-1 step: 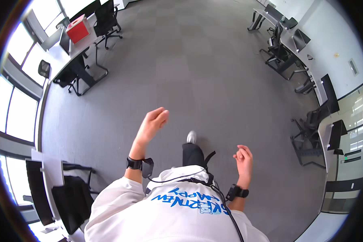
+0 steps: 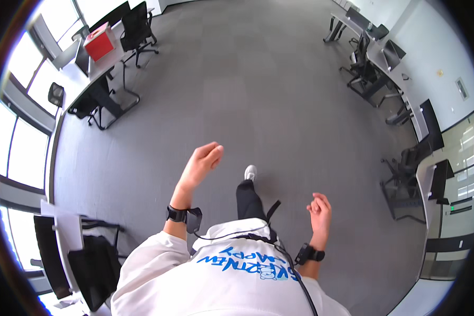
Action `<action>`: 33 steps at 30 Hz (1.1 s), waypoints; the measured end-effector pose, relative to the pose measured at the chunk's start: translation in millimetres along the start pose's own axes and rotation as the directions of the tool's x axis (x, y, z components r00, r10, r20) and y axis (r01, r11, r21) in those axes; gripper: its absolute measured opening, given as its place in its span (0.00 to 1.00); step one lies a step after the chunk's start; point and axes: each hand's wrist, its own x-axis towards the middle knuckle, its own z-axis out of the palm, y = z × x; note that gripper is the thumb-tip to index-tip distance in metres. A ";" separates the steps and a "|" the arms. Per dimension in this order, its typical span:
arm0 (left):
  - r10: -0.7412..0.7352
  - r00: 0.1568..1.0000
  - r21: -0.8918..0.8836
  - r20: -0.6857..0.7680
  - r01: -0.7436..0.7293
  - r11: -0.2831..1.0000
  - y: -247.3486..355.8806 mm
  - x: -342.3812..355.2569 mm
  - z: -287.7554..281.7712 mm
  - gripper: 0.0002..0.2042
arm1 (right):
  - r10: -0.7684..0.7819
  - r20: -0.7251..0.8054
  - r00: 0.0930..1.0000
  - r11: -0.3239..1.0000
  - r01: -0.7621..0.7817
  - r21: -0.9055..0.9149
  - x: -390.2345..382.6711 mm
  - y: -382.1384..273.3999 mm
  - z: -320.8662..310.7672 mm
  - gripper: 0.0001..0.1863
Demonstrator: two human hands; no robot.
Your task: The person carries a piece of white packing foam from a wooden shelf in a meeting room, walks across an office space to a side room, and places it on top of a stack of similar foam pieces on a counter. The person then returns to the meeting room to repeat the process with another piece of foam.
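Observation:
My left hand is closed in a loose fist in front of me, with nothing visible in it. My right hand hangs lower on the right, empty, its fingers loosely bent and slightly apart. Both wrists wear black strapped devices, with black cables crossing my white printed sweatshirt. My dark-trousered leg and white shoe show between the hands, on the grey carpet floor.
Along the windowed left side stand desks with monitors, a red box and black chairs. More desks and chairs line the right wall. A chair and white desk panel are close at lower left.
My leading foot has moved slightly forward. My hands sit marginally lower and further right in the view, and the surrounding furniture has shifted a little downward in the picture.

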 end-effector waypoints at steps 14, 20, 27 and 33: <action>-0.143 0.741 -0.132 -0.656 0.074 0.988 -19.5 448.2 -192.3 0.18 | -0.005 0.499 0.867 0.992 0.065 -0.103 601.0 -161.8 347.9 0.10; -0.178 0.613 -0.169 -0.770 0.074 0.983 -30.4 693.4 -246.6 0.19 | 0.081 0.515 0.853 0.988 -0.001 -0.154 830.7 -153.0 453.1 0.10; -0.110 0.961 0.080 -0.254 0.134 0.988 104.6 1071.8 -241.2 0.19 | 0.151 0.258 0.954 0.987 -0.133 -0.087 1064.7 -192.5 486.6 0.09; 0.041 0.995 0.215 0.087 -0.059 0.975 137.0 1355.1 -225.9 0.18 | 0.033 -0.069 0.997 0.999 -0.030 0.042 1276.8 -228.3 506.6 0.08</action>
